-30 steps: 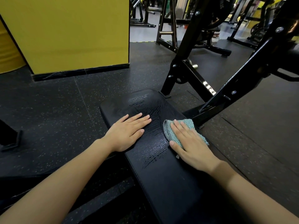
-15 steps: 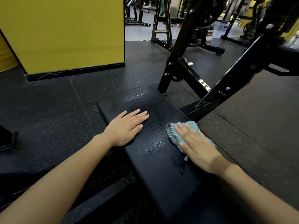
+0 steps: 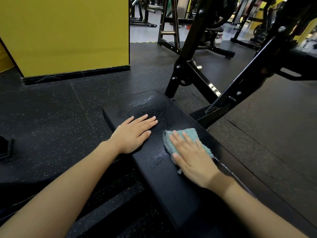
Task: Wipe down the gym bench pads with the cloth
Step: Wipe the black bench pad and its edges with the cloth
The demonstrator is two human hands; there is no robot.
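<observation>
A black bench pad [image 3: 154, 103] runs from the middle of the view toward me, with wet streaks on its far half. My left hand [image 3: 133, 133] rests flat on the pad's left side, fingers straight and together. My right hand [image 3: 192, 155] presses a teal cloth [image 3: 192, 133] flat against the pad's right side, fingers straight. The cloth's far edge and left fringe show past my fingers; the rest lies under my palm.
Black steel frame legs [image 3: 202, 83] and a slanted beam [image 3: 240, 90] rise just right of the pad's far end. A yellow wall block [image 3: 68, 35] stands at the back left. Speckled black rubber floor [image 3: 51, 117] surrounds the bench. More gym racks [image 3: 171, 23] stand behind.
My right hand has slid the cloth a little to the left and toward me along the pad. My left hand has stayed in place.
</observation>
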